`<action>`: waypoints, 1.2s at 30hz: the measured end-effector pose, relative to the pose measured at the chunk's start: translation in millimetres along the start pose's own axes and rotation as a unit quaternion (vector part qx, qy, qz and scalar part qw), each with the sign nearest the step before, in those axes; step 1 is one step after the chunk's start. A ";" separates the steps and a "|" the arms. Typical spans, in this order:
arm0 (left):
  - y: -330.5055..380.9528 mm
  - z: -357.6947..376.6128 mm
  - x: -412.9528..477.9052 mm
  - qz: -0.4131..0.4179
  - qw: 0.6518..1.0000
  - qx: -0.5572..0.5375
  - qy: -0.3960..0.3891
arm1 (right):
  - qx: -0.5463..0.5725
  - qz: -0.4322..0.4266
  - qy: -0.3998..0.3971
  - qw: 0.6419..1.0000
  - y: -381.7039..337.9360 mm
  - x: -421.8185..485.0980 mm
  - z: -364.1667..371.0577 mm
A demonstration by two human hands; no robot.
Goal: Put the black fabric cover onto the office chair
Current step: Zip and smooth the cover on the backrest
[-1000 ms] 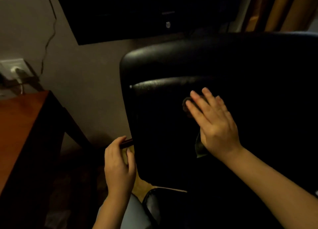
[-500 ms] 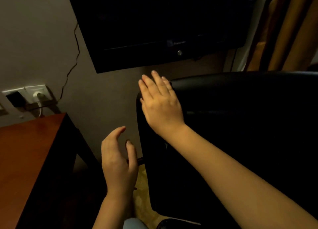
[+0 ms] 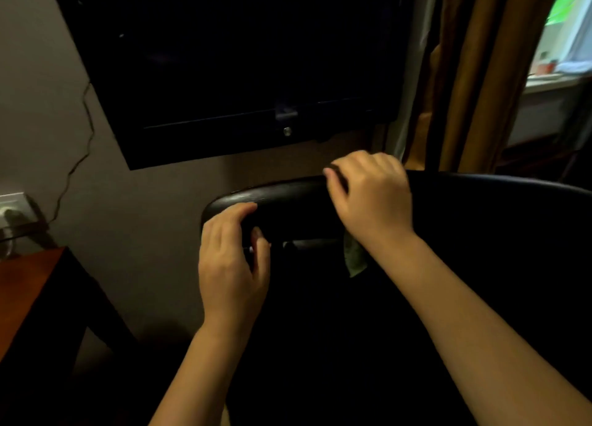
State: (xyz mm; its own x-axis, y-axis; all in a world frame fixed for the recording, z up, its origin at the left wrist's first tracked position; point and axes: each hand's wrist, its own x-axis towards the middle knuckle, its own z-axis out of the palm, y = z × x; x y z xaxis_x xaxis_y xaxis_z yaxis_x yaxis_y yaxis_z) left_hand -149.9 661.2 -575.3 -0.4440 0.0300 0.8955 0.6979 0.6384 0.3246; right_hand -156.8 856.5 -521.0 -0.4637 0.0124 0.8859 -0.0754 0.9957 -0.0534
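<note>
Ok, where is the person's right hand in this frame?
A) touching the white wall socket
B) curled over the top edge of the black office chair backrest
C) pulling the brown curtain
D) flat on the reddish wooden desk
B: the right hand has its fingers curled over the top edge of the glossy black office chair backrest, well away from the desk, socket and curtain.

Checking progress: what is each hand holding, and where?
Right hand grips the edge of the black fabric cover atop the office chair; left hand: cannot be told.

Dim room: wall-mounted TV [image 3: 243,73], brown curtain [image 3: 474,73], bright window [image 3: 567,41].
</note>
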 end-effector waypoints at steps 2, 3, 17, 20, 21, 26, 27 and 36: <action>17.6 17.5 5.9 0.023 1.000 -0.005 -0.003 | -0.019 0.027 0.002 0.999 38.6 -9.1 -23.0; 23.8 24.2 8.6 0.030 0.999 -0.007 -0.009 | -0.023 0.041 0.001 0.999 53.6 -13.3 -32.2; 129.6 124.3 37.7 0.116 0.982 0.050 -0.139 | -0.008 0.139 0.078 0.987 190.9 -82.8 -118.0; 134.3 132.5 33.1 0.104 0.984 0.058 -0.131 | 0.019 0.153 0.100 0.983 192.1 -89.3 -116.8; 134.8 133.2 31.9 0.103 0.985 0.059 -0.128 | 0.021 0.164 0.112 0.980 191.6 -90.6 -116.3; 127.2 130.4 29.8 0.091 0.988 0.064 -0.112 | -0.052 0.172 0.115 0.977 164.5 -78.4 -104.1; 125.6 129.7 29.4 0.089 0.988 0.064 -0.109 | -0.063 0.155 0.109 0.980 154.0 -73.9 -97.9; 123.1 124.8 31.7 0.097 0.987 0.058 -0.110 | -0.035 -0.002 0.016 0.999 94.8 -80.6 -72.0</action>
State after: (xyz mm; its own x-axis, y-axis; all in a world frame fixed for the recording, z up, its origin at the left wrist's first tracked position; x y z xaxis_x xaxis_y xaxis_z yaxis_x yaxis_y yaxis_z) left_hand -148.2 836.7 -545.0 -0.4283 0.3190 0.8454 0.7187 0.6874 0.1047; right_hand -63.0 956.5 -564.3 -0.4355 0.0111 0.9001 -0.0135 0.9997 -0.0189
